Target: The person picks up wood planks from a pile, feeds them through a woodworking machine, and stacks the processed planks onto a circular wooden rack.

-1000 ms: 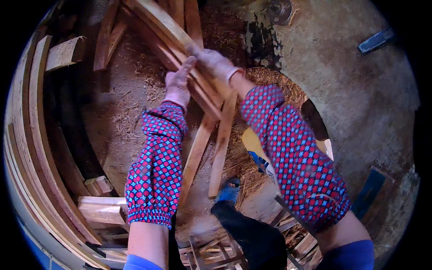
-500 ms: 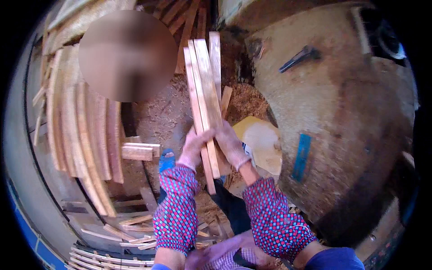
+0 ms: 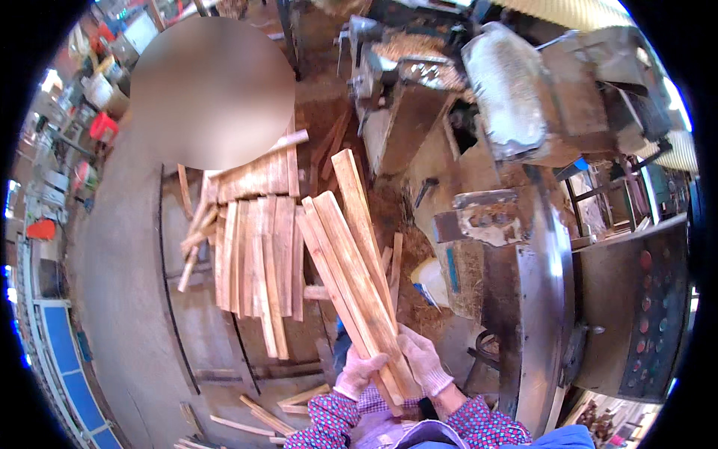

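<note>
Near the lower middle I hold a small bundle of long wooden strips (image 3: 348, 258), sloping up and away to the left. My left hand (image 3: 359, 373), in a pale pinkish glove, is closed round the bundle's near end from the left side. On the other side, my gloved right hand (image 3: 422, 361) grips the same strips close to their lower end. The far ends fan apart slightly, with the rightmost strip standing off from the others. Patterned sleeve covers reach to both wrists. The strips partly hide the palms.
Left of the bundle lies a stack of wooden boards (image 3: 258, 258). Loose wood strips (image 3: 262, 415) are scattered at the lower left. A machine with a worn table (image 3: 475, 277) and a control panel (image 3: 647, 307) stands on the right. A blurred disc hides part of the upper left.
My view has swung upward and outward, bringing more of the machine and floor into sight. The bundle now leans further left, and both hands appear lower, still gripping it.
</note>
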`<move>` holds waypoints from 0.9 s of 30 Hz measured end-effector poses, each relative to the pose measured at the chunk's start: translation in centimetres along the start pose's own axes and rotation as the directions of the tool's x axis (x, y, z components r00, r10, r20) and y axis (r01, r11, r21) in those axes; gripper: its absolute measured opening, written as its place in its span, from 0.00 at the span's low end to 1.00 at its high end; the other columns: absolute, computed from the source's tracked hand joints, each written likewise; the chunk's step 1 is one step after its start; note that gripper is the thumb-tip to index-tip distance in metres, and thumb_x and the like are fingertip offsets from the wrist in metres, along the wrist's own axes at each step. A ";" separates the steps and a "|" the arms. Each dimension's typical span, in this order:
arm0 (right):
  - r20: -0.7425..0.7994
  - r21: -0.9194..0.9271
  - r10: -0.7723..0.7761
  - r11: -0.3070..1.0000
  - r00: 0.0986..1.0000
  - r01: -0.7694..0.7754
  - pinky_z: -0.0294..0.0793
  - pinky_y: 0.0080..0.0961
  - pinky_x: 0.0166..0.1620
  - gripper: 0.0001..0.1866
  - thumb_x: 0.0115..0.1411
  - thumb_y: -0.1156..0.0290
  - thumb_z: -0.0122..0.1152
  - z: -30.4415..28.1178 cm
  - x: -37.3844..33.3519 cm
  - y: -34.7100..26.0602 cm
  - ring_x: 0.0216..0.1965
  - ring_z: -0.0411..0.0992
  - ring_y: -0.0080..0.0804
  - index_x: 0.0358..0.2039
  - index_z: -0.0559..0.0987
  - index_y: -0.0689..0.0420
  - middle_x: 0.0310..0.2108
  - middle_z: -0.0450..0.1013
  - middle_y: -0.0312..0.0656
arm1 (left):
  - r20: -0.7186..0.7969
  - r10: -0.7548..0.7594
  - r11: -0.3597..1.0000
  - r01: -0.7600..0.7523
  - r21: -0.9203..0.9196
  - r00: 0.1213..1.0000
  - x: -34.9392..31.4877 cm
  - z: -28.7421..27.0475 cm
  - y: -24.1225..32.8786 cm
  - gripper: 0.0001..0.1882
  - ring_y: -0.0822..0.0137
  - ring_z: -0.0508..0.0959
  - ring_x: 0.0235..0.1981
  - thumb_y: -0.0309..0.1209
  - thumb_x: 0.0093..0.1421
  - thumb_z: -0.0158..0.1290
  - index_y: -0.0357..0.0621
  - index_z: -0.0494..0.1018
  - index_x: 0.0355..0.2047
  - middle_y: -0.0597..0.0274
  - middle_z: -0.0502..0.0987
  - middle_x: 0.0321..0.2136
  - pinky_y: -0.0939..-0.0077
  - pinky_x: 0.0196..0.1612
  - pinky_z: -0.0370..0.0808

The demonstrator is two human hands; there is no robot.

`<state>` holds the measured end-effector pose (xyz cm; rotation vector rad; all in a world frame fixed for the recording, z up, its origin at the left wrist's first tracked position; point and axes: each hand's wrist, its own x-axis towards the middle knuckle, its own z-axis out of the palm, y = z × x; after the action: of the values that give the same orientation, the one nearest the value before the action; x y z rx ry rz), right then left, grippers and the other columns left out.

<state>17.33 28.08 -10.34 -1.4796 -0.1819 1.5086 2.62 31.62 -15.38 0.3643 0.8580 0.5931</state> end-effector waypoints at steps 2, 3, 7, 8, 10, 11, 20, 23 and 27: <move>-0.056 -0.120 -0.132 0.985 0.990 0.125 0.69 0.24 0.57 0.27 0.66 0.66 0.58 -1.2 -2.9 -1.7 0.53 0.70 0.26 0.60 0.68 0.68 0.53 0.73 0.42 | 0.042 -0.015 0.995 0.011 0.097 0.999 -2.2 3.1 1.4 0.37 0.59 0.78 0.48 0.27 0.47 0.67 0.36 0.65 0.58 0.57 0.77 0.48 0.63 0.53 0.76; -0.063 -0.148 -0.162 0.977 0.985 0.151 0.69 0.24 0.57 0.26 0.65 0.67 0.59 -1.7 -4.7 -3.1 0.53 0.70 0.25 0.60 0.69 0.68 0.53 0.73 0.42 | 0.065 0.015 0.993 -0.022 0.113 0.998 -3.0 4.5 1.0 0.38 0.59 0.78 0.48 0.26 0.46 0.67 0.37 0.65 0.58 0.57 0.77 0.48 0.63 0.54 0.75; 0.049 -0.180 -0.315 0.931 0.948 0.319 0.67 0.23 0.58 0.32 0.63 0.68 0.63 -5.8 -12.4 -8.0 0.54 0.68 0.26 0.62 0.65 0.68 0.55 0.71 0.43 | 0.217 0.015 0.991 -0.043 0.125 0.976 -5.9 11.7 0.9 0.37 0.59 0.78 0.49 0.23 0.46 0.63 0.38 0.65 0.60 0.56 0.76 0.50 0.63 0.54 0.75; 0.111 -0.154 -0.370 0.911 0.922 0.384 0.67 0.24 0.59 0.34 0.62 0.66 0.64 -7.5 -13.9 -8.5 0.55 0.68 0.27 0.64 0.63 0.68 0.56 0.69 0.43 | 0.245 -0.016 0.985 -0.027 0.171 0.969 -6.0 12.8 0.1 0.37 0.59 0.78 0.48 0.23 0.47 0.61 0.38 0.64 0.60 0.55 0.75 0.51 0.63 0.53 0.76; 0.220 -0.209 -0.438 0.852 0.872 0.480 0.66 0.29 0.60 0.41 0.59 0.62 0.66 -10.1 -14.4 -9.6 0.56 0.68 0.33 0.66 0.58 0.67 0.58 0.68 0.46 | 0.345 -0.015 0.993 -0.026 0.113 0.938 -5.9 14.5 -1.6 0.32 0.61 0.79 0.46 0.26 0.53 0.58 0.39 0.64 0.60 0.56 0.76 0.49 0.64 0.50 0.78; 0.263 -0.264 -0.417 0.836 0.870 0.481 0.66 0.29 0.60 0.43 0.58 0.61 0.67 -10.4 -15.0 -10.7 0.57 0.67 0.33 0.67 0.57 0.65 0.58 0.68 0.47 | 0.343 -0.021 0.992 -0.023 0.126 0.939 -5.8 15.6 -2.2 0.31 0.62 0.79 0.46 0.27 0.54 0.58 0.39 0.64 0.60 0.56 0.76 0.49 0.65 0.50 0.78; 0.068 -0.821 -0.586 0.427 0.807 0.378 0.62 0.33 0.64 0.41 0.61 0.61 0.61 -18.1 -14.2 -7.9 0.64 0.62 0.45 0.69 0.54 0.61 0.63 0.61 0.60 | 0.369 -0.143 0.980 0.079 0.181 0.919 -2.3 22.3 -7.7 0.27 0.62 0.80 0.43 0.41 0.58 0.57 0.42 0.69 0.54 0.58 0.78 0.42 0.65 0.47 0.79; 0.046 -0.739 -0.677 0.471 0.734 0.481 0.63 0.35 0.63 0.35 0.61 0.63 0.59 -19.8 -16.0 -6.3 0.62 0.64 0.49 0.66 0.60 0.60 0.62 0.63 0.58 | 0.343 -0.264 0.962 0.219 0.164 0.901 -2.9 23.0 -7.6 0.27 0.62 0.81 0.41 0.43 0.57 0.57 0.40 0.70 0.53 0.58 0.79 0.41 0.63 0.47 0.79; -0.053 -0.853 -0.746 0.379 0.663 0.359 0.67 0.38 0.60 0.32 0.58 0.65 0.61 -20.4 -23.1 -6.1 0.58 0.67 0.51 0.63 0.67 0.59 0.58 0.67 0.58 | 0.418 -0.193 0.975 0.124 0.186 0.888 -0.6 18.7 -8.7 0.33 0.59 0.80 0.45 0.45 0.57 0.58 0.35 0.68 0.56 0.53 0.78 0.45 0.62 0.50 0.78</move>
<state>32.31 4.83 4.58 -2.0991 -1.1188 0.4143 20.03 23.24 -8.21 0.5389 0.4948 0.2728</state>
